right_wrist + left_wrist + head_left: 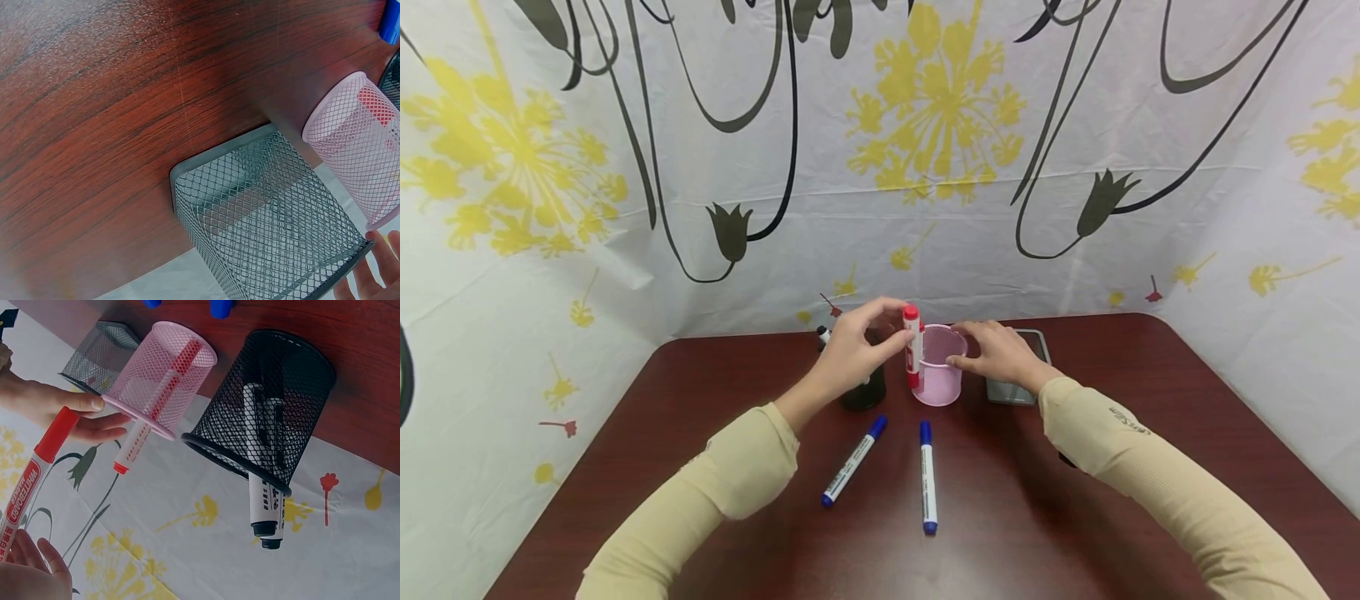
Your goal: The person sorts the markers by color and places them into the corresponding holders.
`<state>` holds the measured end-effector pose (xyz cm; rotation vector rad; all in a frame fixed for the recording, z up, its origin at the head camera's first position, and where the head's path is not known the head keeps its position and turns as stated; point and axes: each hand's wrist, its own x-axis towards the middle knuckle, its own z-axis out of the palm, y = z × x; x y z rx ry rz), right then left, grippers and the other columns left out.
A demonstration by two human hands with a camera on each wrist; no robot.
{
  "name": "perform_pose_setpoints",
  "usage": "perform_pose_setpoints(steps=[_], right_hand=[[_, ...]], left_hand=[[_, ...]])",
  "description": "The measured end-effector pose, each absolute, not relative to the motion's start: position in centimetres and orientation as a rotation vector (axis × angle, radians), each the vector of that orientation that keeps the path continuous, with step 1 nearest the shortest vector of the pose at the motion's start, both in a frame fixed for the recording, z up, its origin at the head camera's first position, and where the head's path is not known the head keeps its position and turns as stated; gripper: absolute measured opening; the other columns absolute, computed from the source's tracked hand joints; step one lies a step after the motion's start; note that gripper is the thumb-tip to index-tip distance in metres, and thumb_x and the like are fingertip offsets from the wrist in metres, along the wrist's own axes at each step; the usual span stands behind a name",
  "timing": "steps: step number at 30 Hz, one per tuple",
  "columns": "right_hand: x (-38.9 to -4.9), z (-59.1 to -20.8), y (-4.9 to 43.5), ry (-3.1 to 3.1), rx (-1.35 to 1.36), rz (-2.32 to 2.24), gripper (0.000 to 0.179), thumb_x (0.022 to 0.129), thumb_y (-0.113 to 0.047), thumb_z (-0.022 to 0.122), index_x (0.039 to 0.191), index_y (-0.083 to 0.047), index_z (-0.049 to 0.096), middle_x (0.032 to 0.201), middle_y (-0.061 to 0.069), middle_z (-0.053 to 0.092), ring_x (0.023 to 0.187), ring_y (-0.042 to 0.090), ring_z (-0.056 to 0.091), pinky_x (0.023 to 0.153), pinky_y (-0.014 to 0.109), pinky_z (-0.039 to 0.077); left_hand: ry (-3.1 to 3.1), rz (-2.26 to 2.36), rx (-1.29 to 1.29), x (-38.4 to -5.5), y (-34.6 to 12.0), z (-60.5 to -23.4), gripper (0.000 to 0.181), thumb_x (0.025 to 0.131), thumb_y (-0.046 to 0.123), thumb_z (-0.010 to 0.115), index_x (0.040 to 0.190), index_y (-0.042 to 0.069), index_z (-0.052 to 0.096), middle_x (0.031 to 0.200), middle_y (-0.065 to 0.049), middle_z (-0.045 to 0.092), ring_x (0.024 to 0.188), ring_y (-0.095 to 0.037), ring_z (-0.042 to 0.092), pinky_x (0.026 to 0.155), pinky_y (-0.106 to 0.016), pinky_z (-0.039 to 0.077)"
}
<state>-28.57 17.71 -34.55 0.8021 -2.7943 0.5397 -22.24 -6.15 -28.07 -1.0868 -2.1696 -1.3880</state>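
Left hand (859,340) pinches a white, cylindrical, red-capped marker (913,354) high — likely for clearance — beside a pink, round mesh cup (942,385) near the surface's (1105,367) far edge; right hand's (1002,353) fingers curl about the rim, presumably steadying it.

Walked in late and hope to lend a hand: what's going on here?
A person's left hand holds a red-and-white marker near the pink mesh cup but not in it, while the right hand is at that cup's rim. Another red-and-white marker already stands inside it. The black mesh cup holds black-capped markers, and two blue-capped markers lie on the table.
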Motion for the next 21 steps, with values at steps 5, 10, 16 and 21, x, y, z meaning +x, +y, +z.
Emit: perform_pose_setpoints(steps=[5, 10, 16, 21], right_hand=[[-28.5, -34.5, 17.7, -2.814, 0.796, 0.562, 0.058, 0.076, -0.042, 0.065, 0.119, -0.004, 0.053, 0.106, 0.012, 0.059, 0.095, 0.028, 0.049, 0.079, 0.048, 0.039], [-28.5, -34.5, 17.7, -2.816, 0.792, 0.566, 0.058, 0.076, -0.042, 0.065, 0.119, -0.004, 0.053, 0.106, 0.011, 0.059, 0.095, 0.028, 0.049, 0.079, 0.048, 0.039], [-28.5, -34.6, 17.7, -2.806, 0.799, 0.562, 0.058, 0.076, -0.042, 0.065, 0.119, -0.004, 0.054, 0.105, 0.011, 0.059, 0.094, 0.028, 0.05, 0.078, 0.048, 0.04], [-28.5, -34.5, 17.7, -2.795, 0.807, 0.556, 0.057, 0.076, -0.042, 0.065, 0.118, -0.005, 0.054, 0.105, 0.011, 0.059, 0.093, 0.028, 0.05, 0.077, 0.047, 0.04]], left_hand=[[-2.151, -1.378, -1.088, -23.1, -5.9, -28.0, 0.027, 0.082, 0.012, 0.064, 0.106, 0.003, 0.058, 0.092, -0.003, 0.061, 0.083, -0.009, 0.057, 0.075, -0.03, 0.046], [-2.142, -1.362, -1.092, -23.5, -5.6, -27.7, 0.026, 0.081, 0.011, 0.064, 0.105, 0.003, 0.058, 0.09, -0.003, 0.061, 0.082, -0.008, 0.056, 0.074, -0.03, 0.047], [-2.155, -1.337, -1.083, -23.9, -5.3, -27.4, 0.026, 0.082, 0.013, 0.063, 0.106, 0.004, 0.058, 0.091, -0.001, 0.06, 0.081, -0.007, 0.055, 0.074, -0.028, 0.046], [-2.161, -1.347, -1.074, -24.3, -4.9, -27.1, 0.026, 0.083, 0.013, 0.063, 0.106, 0.004, 0.058, 0.092, -0.001, 0.06, 0.082, -0.007, 0.055, 0.075, -0.029, 0.046]])
